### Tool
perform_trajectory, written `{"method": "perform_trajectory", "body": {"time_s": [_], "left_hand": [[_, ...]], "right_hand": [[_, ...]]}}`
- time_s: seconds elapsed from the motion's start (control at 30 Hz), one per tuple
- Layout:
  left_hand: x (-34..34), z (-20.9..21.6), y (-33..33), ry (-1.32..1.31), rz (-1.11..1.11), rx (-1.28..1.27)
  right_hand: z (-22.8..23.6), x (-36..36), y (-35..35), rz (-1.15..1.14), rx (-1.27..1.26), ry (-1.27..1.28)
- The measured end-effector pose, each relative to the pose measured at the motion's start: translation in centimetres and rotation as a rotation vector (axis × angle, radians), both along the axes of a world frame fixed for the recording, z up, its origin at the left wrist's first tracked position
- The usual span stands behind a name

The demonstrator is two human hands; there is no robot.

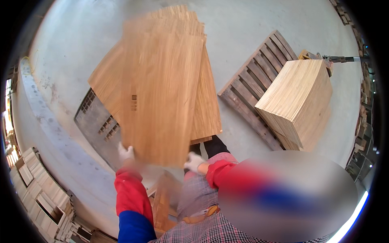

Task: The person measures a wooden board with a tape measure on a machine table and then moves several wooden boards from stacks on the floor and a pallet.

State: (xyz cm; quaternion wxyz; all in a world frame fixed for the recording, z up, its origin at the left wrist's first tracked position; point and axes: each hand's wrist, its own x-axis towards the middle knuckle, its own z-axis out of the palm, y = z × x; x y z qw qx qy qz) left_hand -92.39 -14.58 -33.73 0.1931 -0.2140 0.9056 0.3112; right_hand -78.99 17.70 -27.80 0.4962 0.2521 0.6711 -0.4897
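Note:
A large brown wooden panel (162,97) with a small dark printed mark lies over a stack of similar panels (207,101), which are turned at different angles beneath it. My left hand (126,154), in a white glove, grips the panel's near left corner. At the near right corner my right hand (195,162), gloved the same way, holds its edge. Fingers under the panel are hidden. The near edge looks slightly smeared by motion.
A grey plastic pallet (94,121) shows under the stack's left side. To the right, a slatted wooden pallet (259,73) carries a block of stacked boards (296,89). Wooden pieces (40,194) lie at lower left. A blurred patch covers the lower right.

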Motion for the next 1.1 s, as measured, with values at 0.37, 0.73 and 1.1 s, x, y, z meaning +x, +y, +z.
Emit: {"method": "perform_trajectory", "body": {"time_s": [0.37,0.73,1.1], "left_hand": [[3.9,2.8,-0.4,-0.086,0.904,0.189],[4.4,-1.2,-0.5,-0.169,0.875,0.497],[4.0,-1.8,-4.5,-0.041,0.868,0.509]], "right_hand": [[-2.2,-25.0,14.3,0.122,0.681,1.068],[-4.8,-41.3,21.7,0.342,0.831,0.693],[-5.3,-23.3,23.9,0.141,0.631,0.677]]}}
